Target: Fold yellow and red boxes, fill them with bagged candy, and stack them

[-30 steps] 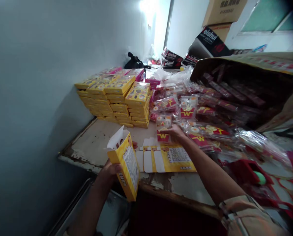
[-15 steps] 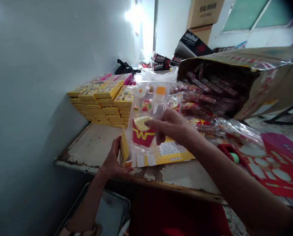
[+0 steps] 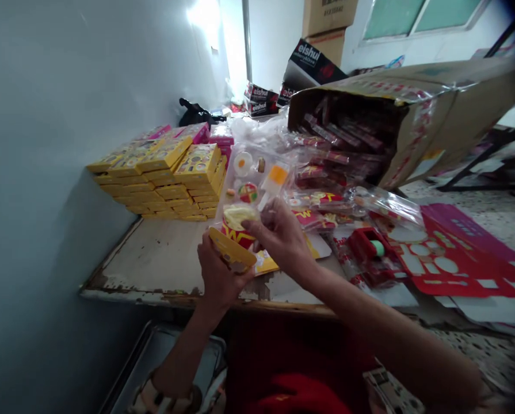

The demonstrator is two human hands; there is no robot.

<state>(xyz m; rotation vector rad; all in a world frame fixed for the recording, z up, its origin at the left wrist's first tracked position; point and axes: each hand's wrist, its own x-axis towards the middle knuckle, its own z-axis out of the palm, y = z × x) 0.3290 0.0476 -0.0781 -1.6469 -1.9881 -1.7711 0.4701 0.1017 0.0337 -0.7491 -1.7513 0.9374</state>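
Observation:
My left hand [image 3: 222, 276] grips a yellow cardboard box [image 3: 232, 251] near the table's front edge, its side facing me. In my right hand [image 3: 283, 236] is a clear plastic blister tray [image 3: 222, 198], pinched at its right side. Toy food pieces show in the tray: a fried egg, an orange spatula, a round red-green piece and a red fries carton with a yellow W. The tray's lower end is behind the box's edge; whether it sits inside I cannot tell. Behind my right hand lies a flat yellow printed card [image 3: 266, 263], partly covered.
Stacked yellow boxes [image 3: 153, 167] stand along the left wall. An open carton [image 3: 447, 126] on its side spills wrapped toy packs [image 3: 326, 172] at the right. A red tape dispenser [image 3: 369, 253] and red printed sheets [image 3: 456, 259] lie nearer, at right.
My right hand has brought the tray down to the box, so its lower end now meets the box's edge. My left hand has tilted the box toward the tray. The view has shifted right.

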